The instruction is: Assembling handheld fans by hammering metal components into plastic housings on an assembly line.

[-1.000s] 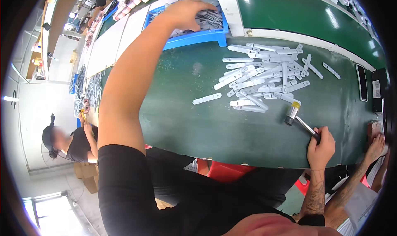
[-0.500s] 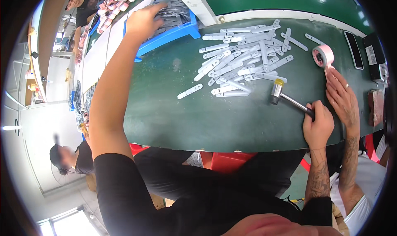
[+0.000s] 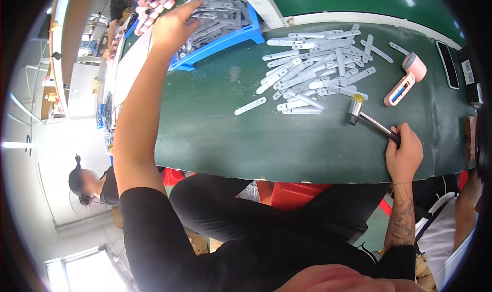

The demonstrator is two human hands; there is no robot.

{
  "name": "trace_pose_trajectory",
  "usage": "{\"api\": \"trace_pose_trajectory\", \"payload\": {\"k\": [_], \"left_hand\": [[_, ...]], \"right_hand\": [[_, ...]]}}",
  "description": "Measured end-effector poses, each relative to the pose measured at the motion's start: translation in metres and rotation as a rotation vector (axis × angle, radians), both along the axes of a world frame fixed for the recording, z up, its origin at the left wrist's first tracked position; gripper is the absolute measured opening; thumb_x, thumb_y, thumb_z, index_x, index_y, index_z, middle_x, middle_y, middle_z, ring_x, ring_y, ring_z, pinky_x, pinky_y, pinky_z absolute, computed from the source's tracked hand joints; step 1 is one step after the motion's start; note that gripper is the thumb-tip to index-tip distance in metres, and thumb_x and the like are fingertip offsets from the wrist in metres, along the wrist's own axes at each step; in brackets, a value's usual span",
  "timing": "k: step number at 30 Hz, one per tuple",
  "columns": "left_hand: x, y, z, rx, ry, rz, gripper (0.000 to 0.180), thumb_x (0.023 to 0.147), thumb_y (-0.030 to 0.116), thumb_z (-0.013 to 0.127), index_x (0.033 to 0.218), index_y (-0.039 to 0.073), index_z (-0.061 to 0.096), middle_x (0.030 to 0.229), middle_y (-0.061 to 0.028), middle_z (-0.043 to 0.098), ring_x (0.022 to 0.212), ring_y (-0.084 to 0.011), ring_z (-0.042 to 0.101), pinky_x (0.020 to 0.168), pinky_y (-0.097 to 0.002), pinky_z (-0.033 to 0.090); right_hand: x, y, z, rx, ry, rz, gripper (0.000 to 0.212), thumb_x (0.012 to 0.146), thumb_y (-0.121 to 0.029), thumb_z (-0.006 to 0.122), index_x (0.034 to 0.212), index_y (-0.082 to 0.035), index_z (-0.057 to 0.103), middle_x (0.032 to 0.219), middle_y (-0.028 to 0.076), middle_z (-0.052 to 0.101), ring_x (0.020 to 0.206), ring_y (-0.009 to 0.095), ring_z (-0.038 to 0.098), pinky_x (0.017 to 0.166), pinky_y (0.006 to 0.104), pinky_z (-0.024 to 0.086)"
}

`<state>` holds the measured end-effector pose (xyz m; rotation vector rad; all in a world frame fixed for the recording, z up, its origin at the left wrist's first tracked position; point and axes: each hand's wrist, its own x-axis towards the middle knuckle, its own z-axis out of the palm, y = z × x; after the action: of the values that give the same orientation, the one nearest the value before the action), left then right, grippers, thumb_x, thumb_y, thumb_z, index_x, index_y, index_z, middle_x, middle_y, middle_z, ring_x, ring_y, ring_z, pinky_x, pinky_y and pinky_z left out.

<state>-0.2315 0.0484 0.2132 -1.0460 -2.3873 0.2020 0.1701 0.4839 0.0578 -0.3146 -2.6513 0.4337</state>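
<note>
My left hand (image 3: 174,29) is over the left side of a blue bin (image 3: 225,43) filled with grey plastic strips (image 3: 218,23). Its fingers are bent, and a blurred greyish piece shows at the fingertips, too unclear to name. On the green table, my right hand (image 3: 405,151) is closed round the black handle of a small mallet (image 3: 376,123). The mallet's head, yellow on one face and dark on the other, points away to the left. Between the hands lies a loose pile of pale grey strips (image 3: 307,71), with a single strip (image 3: 250,106) apart at its left.
A pink round-headed plastic housing (image 3: 417,69) with an open handle lies right of the pile. Beyond it are a phone (image 3: 447,64) and a dark box (image 3: 472,82). Pink housings (image 3: 159,2) are heaped at the far left. Other people sit to either side.
The view has shifted, and my left hand has drawn leftward over the bin. A co-worker's hand has left the pink housing, which now lies turned with its handle toward me.
</note>
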Motion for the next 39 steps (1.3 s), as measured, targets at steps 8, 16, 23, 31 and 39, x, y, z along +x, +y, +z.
{"api": "trace_pose_trajectory", "payload": {"k": [8, 16, 23, 31, 39], "left_hand": [[0.015, 0.002, 0.001, -0.094, 0.0, -0.065, 0.059, 0.081, 0.023, 0.087, 0.137, 0.031, 0.068, 0.124, 0.0011, 0.079, 0.091, -0.0309, 0.079, 0.077, -0.0435, 0.064], [0.015, 0.003, 0.006, -0.104, -0.005, 0.0, 0.059, 0.084, 0.022, 0.084, 0.139, 0.031, 0.067, 0.125, 0.0, 0.078, 0.093, -0.0313, 0.079, 0.079, -0.0436, 0.065], [0.026, -0.028, 0.026, -0.002, 0.047, -0.012, 0.062, 0.08, 0.022, 0.088, 0.139, 0.029, 0.071, 0.115, -0.0073, 0.081, 0.086, -0.0272, 0.079, 0.075, -0.0388, 0.063], [0.125, 0.022, 0.001, 0.093, -0.097, -0.349, 0.069, 0.073, 0.009, 0.092, 0.137, 0.022, 0.072, 0.125, -0.0056, 0.08, 0.099, -0.0241, 0.08, 0.081, -0.0345, 0.065], [0.18, 0.093, -0.104, -0.096, -0.255, -0.311, 0.062, 0.077, 0.014, 0.084, 0.136, 0.024, 0.068, 0.12, -0.0012, 0.077, 0.087, -0.0277, 0.078, 0.069, -0.0416, 0.064]], "right_hand": [[0.004, 0.0, -0.001, 0.035, 0.027, 0.004, 0.015, 0.097, -0.012, 0.07, 0.094, -0.006, 0.057, 0.084, 0.012, 0.065, 0.081, 0.037, 0.065, 0.071, 0.0472, 0.049], [0.004, 0.002, -0.003, 0.033, 0.032, -0.014, 0.015, 0.097, -0.013, 0.069, 0.095, -0.006, 0.056, 0.085, 0.012, 0.065, 0.081, 0.038, 0.064, 0.072, 0.0484, 0.049], [0.002, 0.001, -0.009, 0.039, 0.056, -0.001, 0.014, 0.096, -0.013, 0.07, 0.096, -0.007, 0.057, 0.084, 0.012, 0.065, 0.08, 0.037, 0.064, 0.071, 0.0489, 0.05], [0.004, 0.001, -0.005, 0.056, 0.03, -0.017, 0.014, 0.095, -0.014, 0.071, 0.097, -0.008, 0.058, 0.084, 0.012, 0.067, 0.08, 0.037, 0.066, 0.071, 0.0488, 0.051], [0.003, -0.003, -0.004, 0.049, 0.071, -0.015, 0.015, 0.095, -0.015, 0.072, 0.095, -0.008, 0.058, 0.082, 0.012, 0.067, 0.08, 0.037, 0.067, 0.069, 0.0488, 0.051]]}}
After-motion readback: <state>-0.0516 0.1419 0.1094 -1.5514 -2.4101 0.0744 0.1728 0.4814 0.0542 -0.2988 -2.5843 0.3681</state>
